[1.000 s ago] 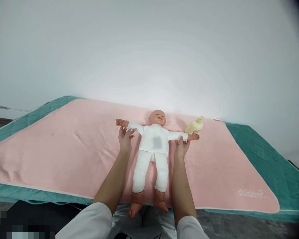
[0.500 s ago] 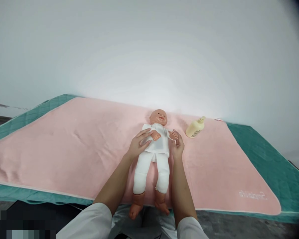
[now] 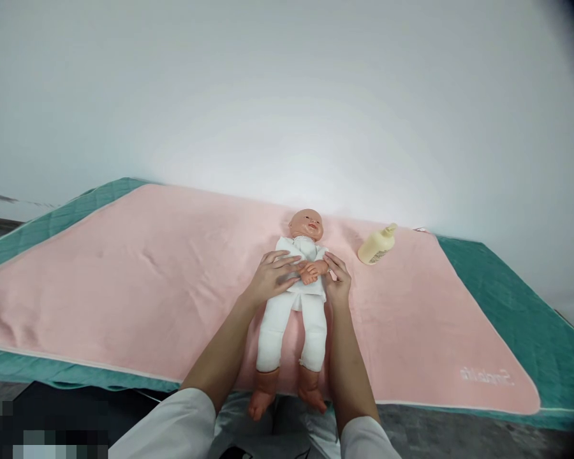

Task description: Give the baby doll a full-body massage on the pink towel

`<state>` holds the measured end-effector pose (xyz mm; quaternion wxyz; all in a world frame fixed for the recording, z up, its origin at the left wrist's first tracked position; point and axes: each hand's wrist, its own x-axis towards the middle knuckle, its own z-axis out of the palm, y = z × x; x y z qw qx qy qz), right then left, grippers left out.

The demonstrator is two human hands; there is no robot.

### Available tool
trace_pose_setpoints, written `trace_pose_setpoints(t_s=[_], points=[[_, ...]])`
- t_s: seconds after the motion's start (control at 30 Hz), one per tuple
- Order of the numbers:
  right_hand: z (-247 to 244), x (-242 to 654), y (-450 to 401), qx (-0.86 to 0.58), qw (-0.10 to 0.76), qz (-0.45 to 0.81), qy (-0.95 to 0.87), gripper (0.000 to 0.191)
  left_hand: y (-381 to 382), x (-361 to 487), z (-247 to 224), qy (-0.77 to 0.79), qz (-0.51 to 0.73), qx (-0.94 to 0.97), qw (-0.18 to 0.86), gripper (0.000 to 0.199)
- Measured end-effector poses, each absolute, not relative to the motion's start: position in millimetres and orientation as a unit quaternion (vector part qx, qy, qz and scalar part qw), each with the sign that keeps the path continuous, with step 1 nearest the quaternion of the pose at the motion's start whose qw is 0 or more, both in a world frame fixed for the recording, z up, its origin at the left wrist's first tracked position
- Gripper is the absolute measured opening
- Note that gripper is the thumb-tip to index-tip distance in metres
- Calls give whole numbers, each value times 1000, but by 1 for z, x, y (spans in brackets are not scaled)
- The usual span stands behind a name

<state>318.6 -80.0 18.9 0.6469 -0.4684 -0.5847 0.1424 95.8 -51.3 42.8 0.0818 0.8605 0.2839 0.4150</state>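
Note:
A baby doll (image 3: 293,319) in a white top and white trousers lies on its back, head toward the wall and bare feet at the near edge. My left hand (image 3: 270,278) grips the doll's arm on the left side, fingers over the sleeve and thumb below. On the other side my right hand (image 3: 338,279) is closed round the doll's other arm near the wrist. Both doll hands (image 3: 310,273) meet and cross over its belly. Part of each sleeve is hidden behind my fingers.
A pale yellow pump bottle (image 3: 377,245) lies tilted on the pink blanket (image 3: 134,280), right of the doll. Beneath the blanket spreads a green quilted mat (image 3: 511,299). A plain white wall (image 3: 287,95) rises behind.
My hands have brought the doll's arms inward, so its hands now cross over the belly. Before, the arm on the right was out at its side. The bottle has not moved.

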Motion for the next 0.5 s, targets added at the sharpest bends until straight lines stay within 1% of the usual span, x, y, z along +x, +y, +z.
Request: trace_pose_setpoints(t_s=[0.13, 0.2, 0.5], points=[[19, 318, -79, -470, 631, 132, -604, 24, -50, 95, 43, 271, 432, 854, 107, 21], [19, 319, -78, -472, 616, 121, -619, 26, -49, 94, 43, 274, 431, 851, 119, 19], [18, 321, -79, -458, 595, 78, -656, 36, -49, 95, 42, 262, 427, 858, 108, 16]])
